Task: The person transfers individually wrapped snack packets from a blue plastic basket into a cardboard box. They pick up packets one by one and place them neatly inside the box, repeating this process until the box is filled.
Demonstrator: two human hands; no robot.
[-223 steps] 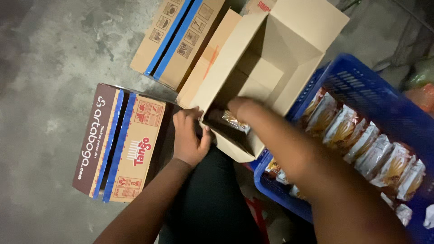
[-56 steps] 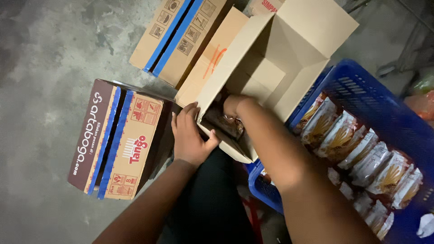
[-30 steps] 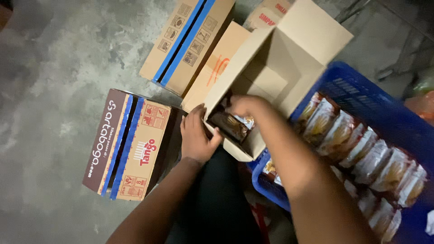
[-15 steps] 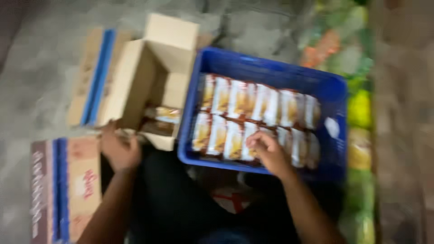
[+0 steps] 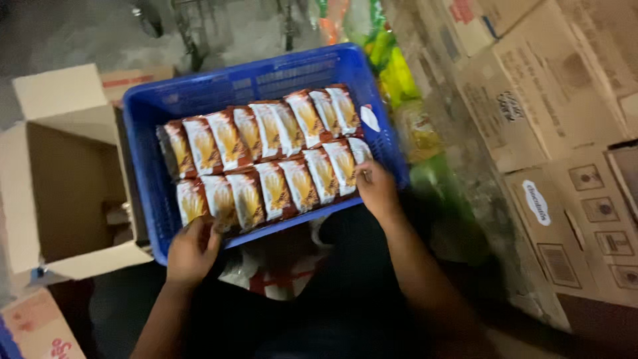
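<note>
A blue plastic crate (image 5: 266,76) sits in front of my lap, holding two rows of red-and-white snack packets (image 5: 266,156). My left hand (image 5: 191,251) reaches over the crate's near rim, its fingers curled against the leftmost packet of the near row. At that row's right end my right hand (image 5: 376,189) presses its fingertips on the last packet. The near row lies between my two hands. An open cardboard box (image 5: 63,193) stands to the left of the crate, with a few packets dimly visible inside.
Stacked brown cartons (image 5: 565,153) fill the right side. Green and yellow bags (image 5: 399,73) lie between them and the crate. A printed carton (image 5: 40,326) pokes in at bottom left. Grey concrete floor (image 5: 73,30) shows at top left.
My right hand has come out of the cardboard box and moved to the crate's near row. My left hand left the box flap for the crate's near left corner. The view swung right.
</note>
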